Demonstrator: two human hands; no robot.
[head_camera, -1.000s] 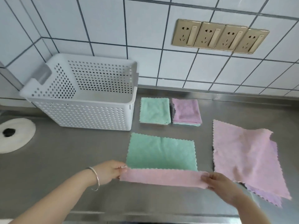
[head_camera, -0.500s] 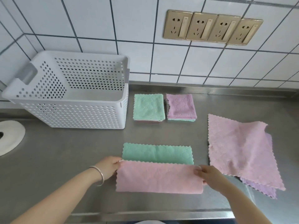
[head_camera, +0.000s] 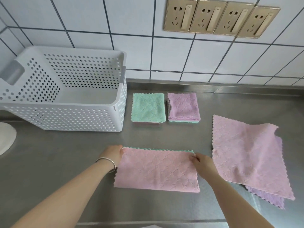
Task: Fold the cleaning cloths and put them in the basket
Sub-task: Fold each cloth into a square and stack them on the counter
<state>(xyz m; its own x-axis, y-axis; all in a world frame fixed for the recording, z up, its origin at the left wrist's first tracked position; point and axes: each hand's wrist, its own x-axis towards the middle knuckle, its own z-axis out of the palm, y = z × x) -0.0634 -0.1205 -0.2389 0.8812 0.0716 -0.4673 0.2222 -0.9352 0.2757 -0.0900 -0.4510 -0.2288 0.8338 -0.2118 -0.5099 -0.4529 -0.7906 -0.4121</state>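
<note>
A cloth (head_camera: 156, 170), pink on top with a thin green edge showing along its far side, lies folded in half on the steel counter. My left hand (head_camera: 113, 153) pinches its far left corner and my right hand (head_camera: 199, 163) pinches its far right corner. A white perforated basket (head_camera: 65, 119) stands at the back left with nothing visible inside. Two folded stacks sit beside it: a green-topped one (head_camera: 148, 107) and a purple-topped one (head_camera: 183, 106). Unfolded pink cloths (head_camera: 246, 155) lie in a loose pile at the right, a purple one (head_camera: 269, 198) peeking out underneath.
The steel counter (head_camera: 57, 162) runs to a front edge near my arms. A white round object (head_camera: 5, 137) sits at the far left. Behind is a tiled wall with a row of gold sockets (head_camera: 220, 18).
Both hands carried the cloth's near edge away from me over the green side, down to the far edge. The cloth went from mostly green and open to a pink half-fold.
</note>
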